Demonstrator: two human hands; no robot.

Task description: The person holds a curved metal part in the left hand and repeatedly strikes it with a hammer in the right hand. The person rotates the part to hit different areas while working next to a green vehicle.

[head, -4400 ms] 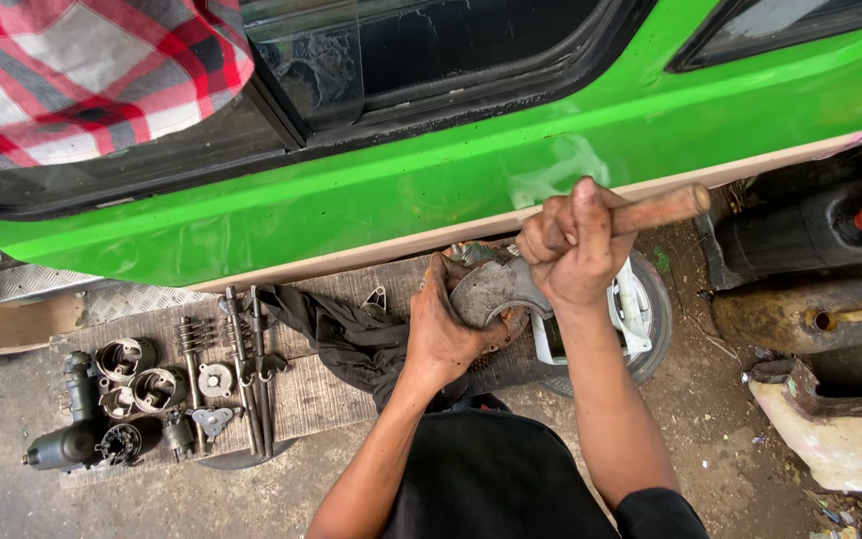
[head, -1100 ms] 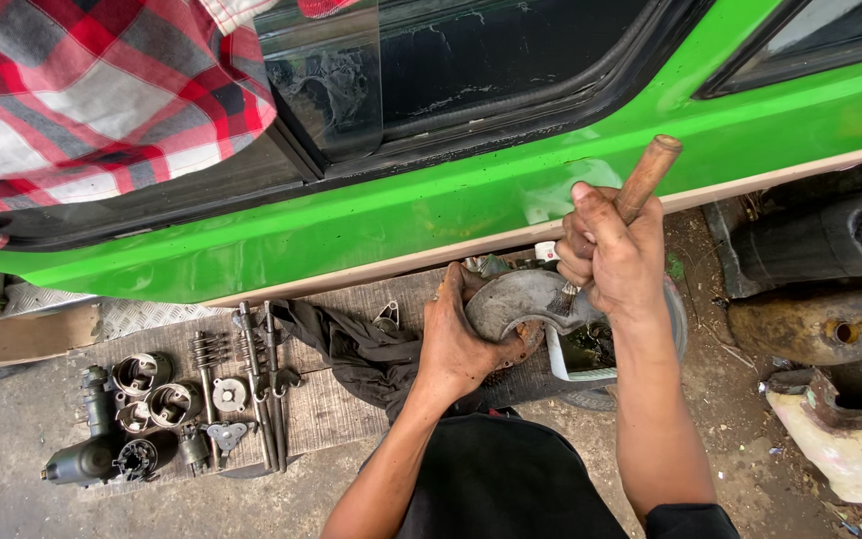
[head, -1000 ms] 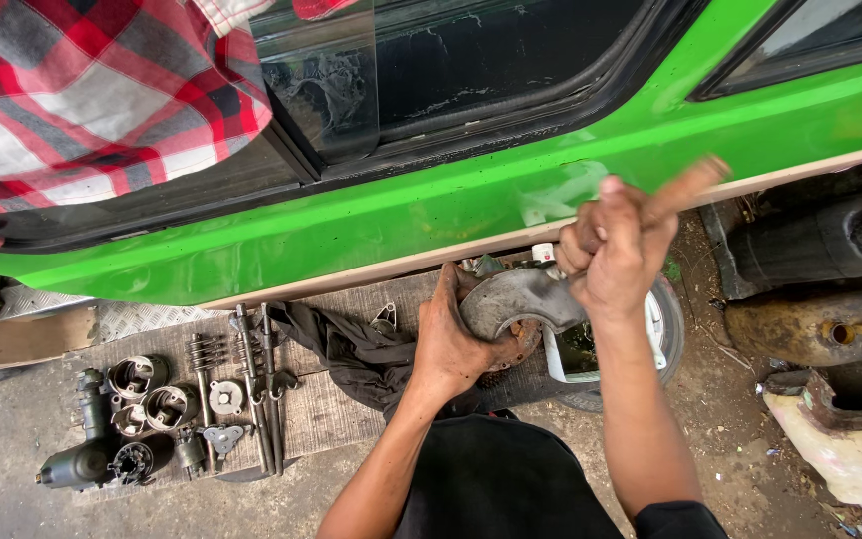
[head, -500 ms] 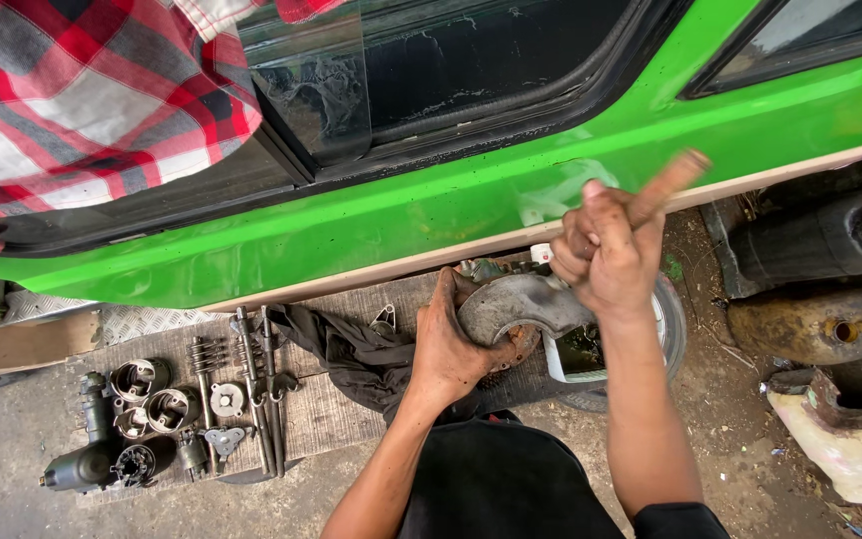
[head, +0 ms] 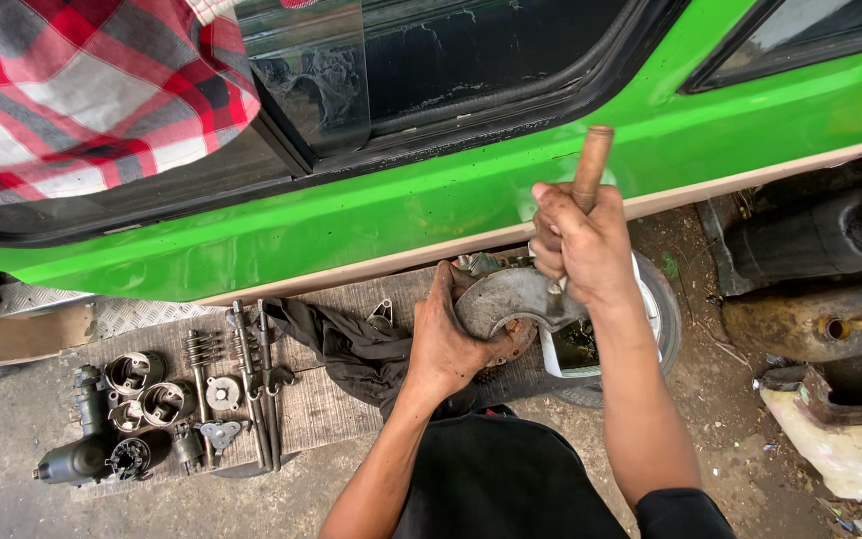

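1. While the left hand [head: 448, 344] presses down, fingers clamped over one end of a curved grey metal part [head: 511, 299], the part rests on a wooden board [head: 321, 404] on the ground beside a green vehicle body [head: 401, 210].
2. Right hand [head: 579, 240]: fist closed round a wooden handle [head: 591, 165], raised upright above the part; tool head hidden.
3. Progress, judged: the part is in mid-working and not yet set aside.
4. Laid out left: pistons [head: 137, 389], valves [head: 251, 379], small fittings, dark rag [head: 341, 349].
5. Behind: white container [head: 576, 349], rusty tank [head: 810, 319].
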